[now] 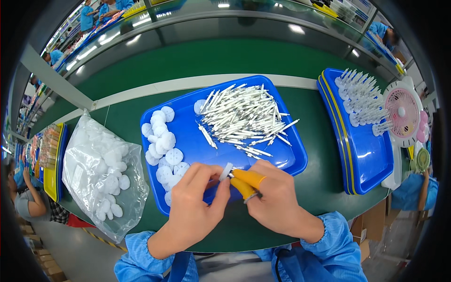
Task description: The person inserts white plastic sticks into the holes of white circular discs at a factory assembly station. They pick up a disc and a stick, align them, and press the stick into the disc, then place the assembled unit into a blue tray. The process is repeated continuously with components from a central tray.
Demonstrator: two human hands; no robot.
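My left hand (195,202) pinches a white plastic disc (226,172), turned edge-on, between thumb and fingers. Against it my right hand (277,199) is closed, its thumb and forefinger wrapped in yellow coverings (249,180). Their tips press on a small metallic piece (230,174) touching the disc; the rest of that piece is hidden. Both hands are over the near edge of a blue tray (282,96). Inside the tray, loose white discs (165,141) run down the left side, and a heap of thin white sticks (244,113) with greyish metallic ends fills the back right.
Left of the tray slumps a clear plastic bag (101,164) of white discs. At right, stacked blue trays (371,162) carry discs with upright sticks (359,96), beside a pink-and-white fan (402,113). A green table (221,242) lies underneath. Other people work farther off.
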